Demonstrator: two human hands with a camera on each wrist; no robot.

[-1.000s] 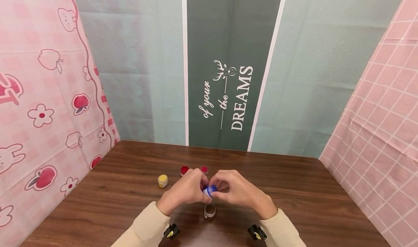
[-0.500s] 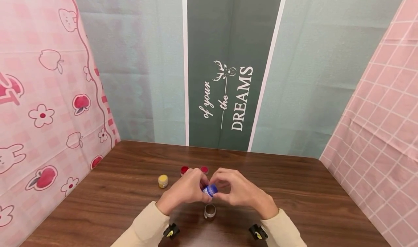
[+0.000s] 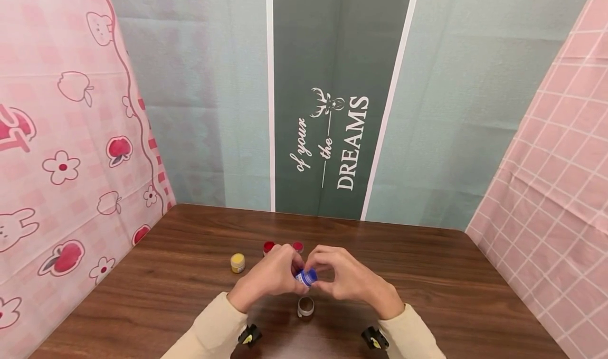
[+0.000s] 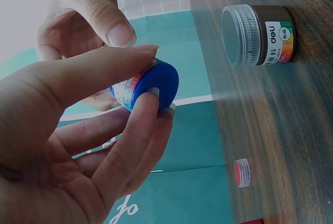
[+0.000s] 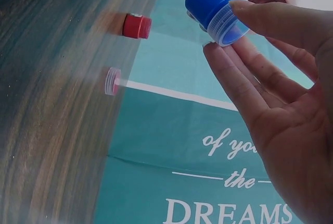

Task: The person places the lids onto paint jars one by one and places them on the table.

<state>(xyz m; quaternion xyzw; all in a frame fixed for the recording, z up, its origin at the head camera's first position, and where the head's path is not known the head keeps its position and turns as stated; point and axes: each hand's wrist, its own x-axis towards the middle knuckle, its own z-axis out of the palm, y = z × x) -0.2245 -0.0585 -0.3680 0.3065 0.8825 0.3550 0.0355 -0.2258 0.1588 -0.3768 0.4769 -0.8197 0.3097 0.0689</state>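
Note:
A small blue paint jar (image 3: 304, 278) with a clear ribbed lid (image 5: 227, 24) is held tilted above the table, between both hands. My left hand (image 3: 273, 272) grips its blue body, thumb on one side and fingertips at the base. With thumb and fingertips, my right hand (image 3: 349, 274) holds the lid from the other side. Below the hands stands a brown paint jar (image 4: 276, 35) with a clear lid, upright on the table.
On the wood-grain table (image 3: 427, 274), a yellow paint jar (image 3: 237, 264) stands left of the hands. Behind them are a red paint jar (image 5: 136, 26) and a low clear lid with pink-red inside (image 5: 112, 81). Fabric curtains (image 3: 190, 111) hang around the table.
The right thumb and fingers have shifted slightly on the lid, and more of the lid shows in the head view. The left hand and the jars on the table stay in place.

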